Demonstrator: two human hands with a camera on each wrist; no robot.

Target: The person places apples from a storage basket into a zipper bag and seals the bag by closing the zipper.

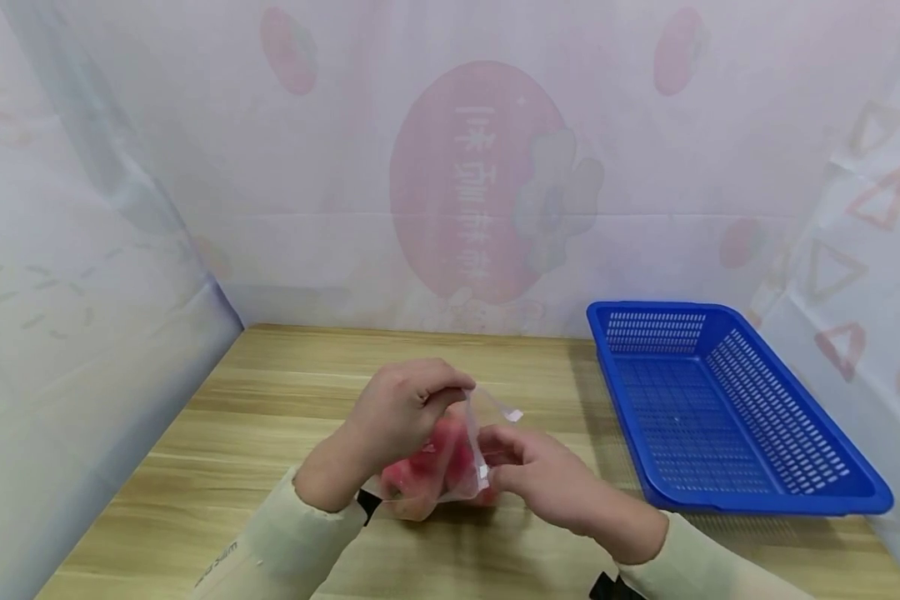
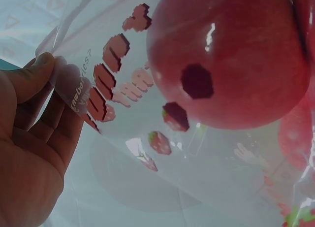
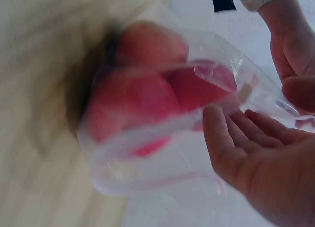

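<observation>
A clear plastic bag [image 1: 482,477] stands on the table, holding several round red fruits [image 3: 150,45] that look like apples or peaches. Red lettering and small strawberries are printed on the bag, with one fruit [image 2: 231,69] large behind the film in the left wrist view. My left hand [image 1: 401,412] pinches the upper edge of the bag between thumb and fingers. On the other side, my right hand [image 1: 547,479] holds the bag's rim by thumb and fingertips. Between both hands the mouth is spread apart. Blur softens the bag in the right wrist view.
A blue perforated plastic basket [image 1: 633,417] sits on the right side of the wooden table [image 1: 270,400], beyond my right forearm. Printed white cloth walls [image 1: 330,167] enclose the table at the back and both sides.
</observation>
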